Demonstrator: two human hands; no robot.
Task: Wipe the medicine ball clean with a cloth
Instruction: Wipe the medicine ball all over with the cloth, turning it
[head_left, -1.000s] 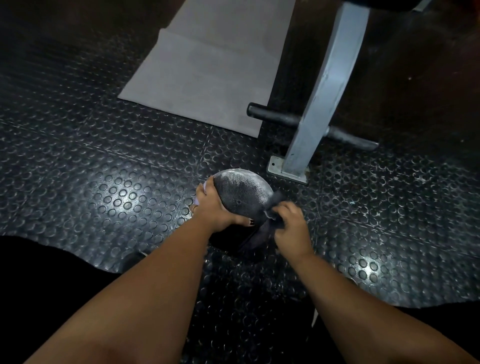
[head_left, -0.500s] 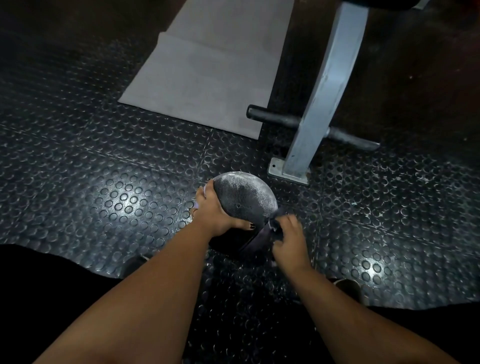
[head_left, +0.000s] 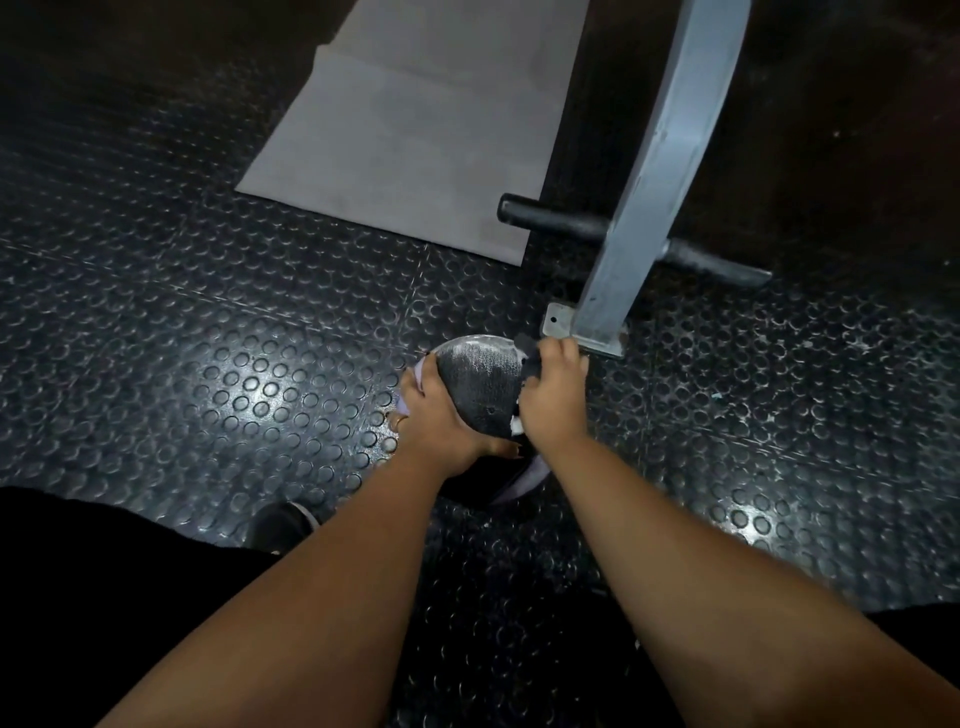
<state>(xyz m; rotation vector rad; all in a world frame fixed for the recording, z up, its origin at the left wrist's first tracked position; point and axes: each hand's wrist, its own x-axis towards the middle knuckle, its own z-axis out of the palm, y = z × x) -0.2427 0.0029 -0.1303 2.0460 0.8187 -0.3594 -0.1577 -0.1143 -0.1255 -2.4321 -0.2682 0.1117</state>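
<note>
Nearest, a dark shoe (head_left: 283, 522) stands on the black rubber floor (head_left: 234, 364), whose raised round studs shine in patches of light. Past it the medicine ball (head_left: 480, 389), grey and scuffed, sits low at mid-frame, just above the floor. The left hand (head_left: 441, 421) cups its 8 o'clock side, fingers curled round it. The right hand (head_left: 553, 400) bunches a dark cloth (head_left: 527, 356) in curled fingers against the ball's 2 o'clock side. At 1 o'clock, a grey metal post (head_left: 660, 171) rises from a bolted foot plate (head_left: 558, 319), crossed by a black bar (head_left: 550, 215). At 11 o'clock lies a grey mat (head_left: 415, 145); the room beyond is dark.
</note>
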